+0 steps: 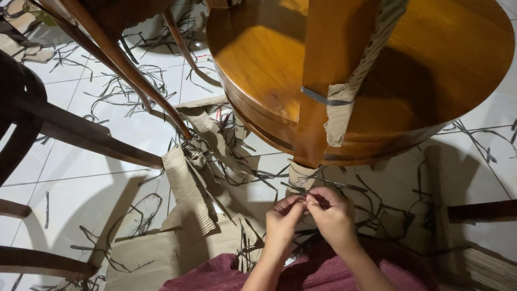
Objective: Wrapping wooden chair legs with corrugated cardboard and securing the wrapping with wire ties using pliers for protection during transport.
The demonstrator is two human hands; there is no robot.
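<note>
Spreading over nearly the whole view, a white tiled floor (pixel 102 183) is littered with thin dark plastic strap offcuts (pixel 140 215) and torn pieces of brown corrugated cardboard (pixel 186 194). Next in size is a round wooden table top (pixel 258 64) of glossy orange-brown wood, lying upside down at the upper right, its curved edge close to the floor. A table leg (pixel 323 64) rises from it toward the camera, partly wrapped in a strip of corrugated cardboard (pixel 344 108) that a grey strap band (pixel 323 98) binds against the wood. Dark wooden chair legs (pixel 124 64) cross the upper left, and further dark rails sit along the left edge. A flat cardboard sheet (pixel 145 258) lies at the bottom left, beside a dark red cloth (pixel 215 277) across the person's lap.

Smallest and nearest the camera, the left hand (pixel 281 221) and right hand (pixel 333 213) meet just below the foot of the leg, fingertips touching. Both hands are closed in a pinch on a thin dark strap (pixel 308 198), held between thumbs and forefingers, in front of the cardboard-wrapped leg end (pixel 300 175). How the strap runs beyond the fingers cannot be made out.
</note>
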